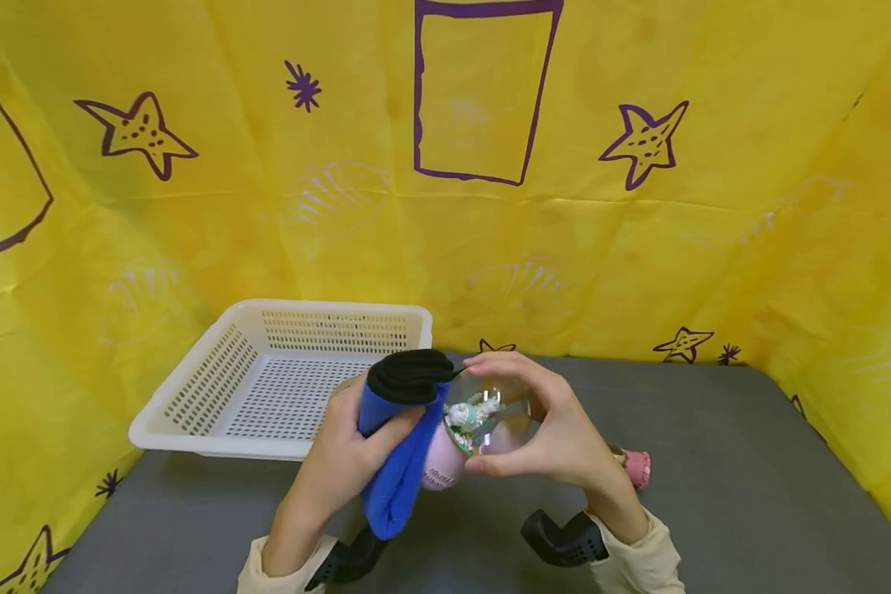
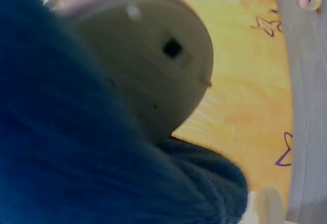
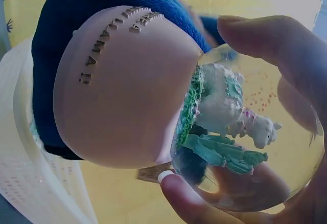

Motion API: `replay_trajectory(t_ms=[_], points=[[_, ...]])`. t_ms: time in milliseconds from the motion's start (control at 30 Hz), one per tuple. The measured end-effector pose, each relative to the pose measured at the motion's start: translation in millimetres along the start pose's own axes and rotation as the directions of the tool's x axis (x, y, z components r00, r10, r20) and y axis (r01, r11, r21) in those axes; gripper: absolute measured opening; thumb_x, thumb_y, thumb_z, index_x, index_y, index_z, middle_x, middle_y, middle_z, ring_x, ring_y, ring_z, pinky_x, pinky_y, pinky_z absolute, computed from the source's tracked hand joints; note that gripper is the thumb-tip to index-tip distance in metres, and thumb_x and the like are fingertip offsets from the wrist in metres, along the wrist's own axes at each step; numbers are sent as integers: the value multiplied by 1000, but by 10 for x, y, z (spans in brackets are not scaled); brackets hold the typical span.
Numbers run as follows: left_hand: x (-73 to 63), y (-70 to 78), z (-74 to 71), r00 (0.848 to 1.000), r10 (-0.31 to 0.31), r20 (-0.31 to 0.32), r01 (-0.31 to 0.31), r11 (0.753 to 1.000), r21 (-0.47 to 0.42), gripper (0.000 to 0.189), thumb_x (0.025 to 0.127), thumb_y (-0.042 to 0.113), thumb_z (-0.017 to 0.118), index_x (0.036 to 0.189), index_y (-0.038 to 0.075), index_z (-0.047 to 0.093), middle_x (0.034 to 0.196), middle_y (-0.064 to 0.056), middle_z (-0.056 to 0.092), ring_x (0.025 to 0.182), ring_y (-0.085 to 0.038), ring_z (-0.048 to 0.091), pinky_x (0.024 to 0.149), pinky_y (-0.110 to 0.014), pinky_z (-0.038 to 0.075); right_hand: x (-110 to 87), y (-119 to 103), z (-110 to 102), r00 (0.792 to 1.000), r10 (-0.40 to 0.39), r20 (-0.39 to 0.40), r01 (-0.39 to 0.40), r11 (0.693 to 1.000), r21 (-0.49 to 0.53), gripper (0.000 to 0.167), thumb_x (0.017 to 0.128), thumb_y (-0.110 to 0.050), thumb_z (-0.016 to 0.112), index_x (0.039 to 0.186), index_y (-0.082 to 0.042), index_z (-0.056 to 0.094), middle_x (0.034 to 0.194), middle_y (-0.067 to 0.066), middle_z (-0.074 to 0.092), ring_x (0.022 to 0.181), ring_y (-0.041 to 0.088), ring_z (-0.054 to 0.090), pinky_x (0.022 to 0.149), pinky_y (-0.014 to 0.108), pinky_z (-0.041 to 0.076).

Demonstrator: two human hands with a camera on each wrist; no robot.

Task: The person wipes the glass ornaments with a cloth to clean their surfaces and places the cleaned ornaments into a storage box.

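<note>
My right hand (image 1: pixel 568 433) grips a snow globe (image 1: pixel 475 417) by its clear dome, with thumb and fingers curved round the glass. The globe is tipped on its side, base to the left. Inside the dome are a white llama figure (image 3: pixel 219 101) and a green cactus (image 3: pixel 219 151). Raised letters mark its rounded pink base (image 3: pixel 117 106). A folded blue and black cloth (image 1: pixel 395 487) is held in my left hand (image 1: pixel 341 450), against the base. In the left wrist view the base's underside (image 2: pixel 153 75) shows, partly covered by the cloth.
A white plastic basket (image 1: pixel 186 444) with slotted walls stands at the back left of the grey table (image 1: pixel 742 495). Behind my right wrist lies a small figure with a pink base (image 1: pixel 638 469). Yellow patterned cloth (image 1: pixel 445 247) hangs round the table.
</note>
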State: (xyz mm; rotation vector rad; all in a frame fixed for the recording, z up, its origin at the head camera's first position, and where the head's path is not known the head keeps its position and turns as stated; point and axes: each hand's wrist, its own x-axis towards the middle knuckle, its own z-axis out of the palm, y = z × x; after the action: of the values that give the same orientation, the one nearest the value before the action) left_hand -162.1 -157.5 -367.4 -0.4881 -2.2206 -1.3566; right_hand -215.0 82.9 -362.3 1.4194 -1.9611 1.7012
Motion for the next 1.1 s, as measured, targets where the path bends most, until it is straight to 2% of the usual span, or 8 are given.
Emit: replay_trajectory(t_ms=[133,300,467,600,667,900,967,1100], points=[[-12,50,27,989,135,67,-138,990,37,50,80,11,80,126,18,62,118,3,69,106,-13,64,92,-29,51,-9,16,-35,999,34,-38,-34,999,-6,80,59,4,92,131,-5,57,134,14,58,128,19,52,94,23,51],[-38,151,46,978,175,110,-192,966,171,70,75,21,87,138,21,56,140,0,56,126,-20,58,102,-40,51,0,35,-52,991,92,-96,-91,996,15,80,59,10,89,131,-2,56,135,12,58,124,18,55,95,24,51],[-54,211,62,972,201,122,-229,922,311,73,76,27,85,142,26,54,146,-3,51,131,-24,54,99,-50,51,-5,37,-56,978,153,-141,-139,985,100,79,62,18,81,133,3,52,136,6,55,95,14,65,69,31,59],[-48,220,75,972,214,91,-231,936,265,69,77,21,85,139,25,56,145,-2,52,130,-23,54,100,-47,51,-4,30,-74,982,126,-142,-114,989,90,79,60,17,83,132,4,53,136,6,57,104,17,63,72,29,59],[-38,198,87,973,224,58,-231,951,206,66,76,15,85,137,22,58,143,-2,55,127,-22,57,102,-40,51,-3,32,-86,988,87,-129,-80,995,64,80,58,15,85,131,3,54,136,8,58,117,19,59,82,26,57],[-35,64,66,996,55,68,-54,998,-11,44,87,12,72,129,17,59,117,0,67,103,-12,64,88,-32,55,0,83,-113,995,-103,7,101,986,132,81,59,11,89,131,-4,56,138,14,56,131,25,50,100,28,50],[-47,48,39,995,1,96,6,997,-74,33,91,12,67,123,13,61,108,-4,68,94,-10,65,81,-30,55,7,86,-110,989,-140,44,130,976,177,81,59,10,89,132,-6,56,138,14,56,132,26,49,103,28,48],[-40,20,-16,980,-63,189,104,970,-218,24,99,15,52,118,2,59,100,-13,66,86,-11,66,76,-30,56,16,77,-91,980,-169,108,127,940,316,83,60,14,87,134,-7,55,142,15,52,135,29,46,87,34,58]])
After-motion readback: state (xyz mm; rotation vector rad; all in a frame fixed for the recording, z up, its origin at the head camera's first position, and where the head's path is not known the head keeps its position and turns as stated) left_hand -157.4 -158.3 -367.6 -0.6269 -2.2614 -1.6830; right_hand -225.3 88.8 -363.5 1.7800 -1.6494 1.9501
